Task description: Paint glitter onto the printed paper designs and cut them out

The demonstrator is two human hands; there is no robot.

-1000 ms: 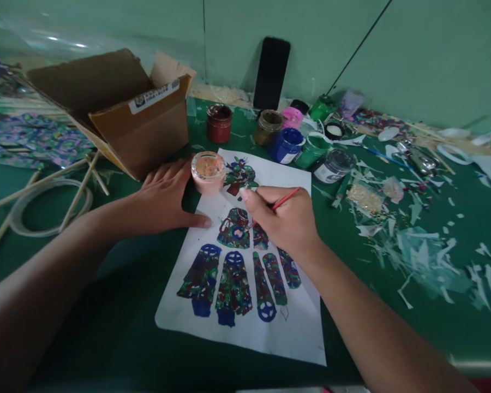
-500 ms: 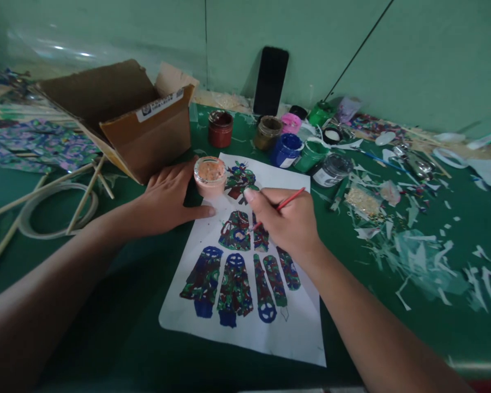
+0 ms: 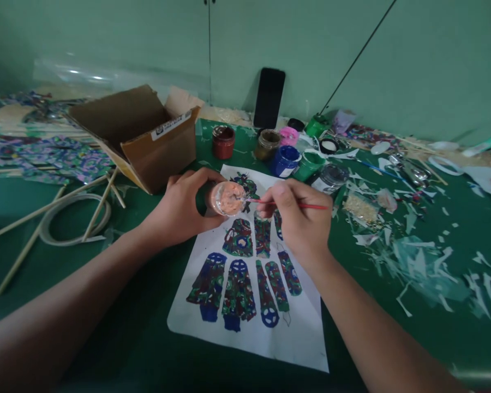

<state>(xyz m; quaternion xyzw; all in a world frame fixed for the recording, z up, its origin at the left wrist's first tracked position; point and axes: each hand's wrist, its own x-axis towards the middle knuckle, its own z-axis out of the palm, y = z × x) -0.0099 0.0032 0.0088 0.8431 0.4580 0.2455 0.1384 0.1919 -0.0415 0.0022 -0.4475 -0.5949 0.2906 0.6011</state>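
- While the left hand [image 3: 180,210] grips the jar of orange paint [image 3: 230,198] between thumb and fingers, its mouth leans toward the right hand [image 3: 298,218]; the jar is over the paper's upper left edge, and whether it touches the sheet I cannot tell.
- The right hand pinches a thin red paintbrush [image 3: 314,207], held nearly level, its tip at the jar's rim.
- Below both hands lies the white paper [image 3: 298,352], bearing separate cut-out-like shapes filled with blue, green and dark red.
- Most of the colouring looks done: the long lower shapes [image 3: 239,303] are covered, and the middle-left shape [image 3: 238,240] carries a small pale spot inside a blue ring.
- What seems left is little: a small outline [image 3: 287,319] at the foot of one strip is bare, and the wheel-like ends show white gaps, perhaps meant to stay so. The right hand hides part of the upper shapes, so their state is unclear.
- Beyond the sheet stand uncapped paint jars, among them dark red [image 3: 223,143], blue [image 3: 286,162] and green [image 3: 311,165].
- Farther out are a cardboard box [image 3: 163,158] on the left and plastic scraps [image 3: 421,265] on the right.
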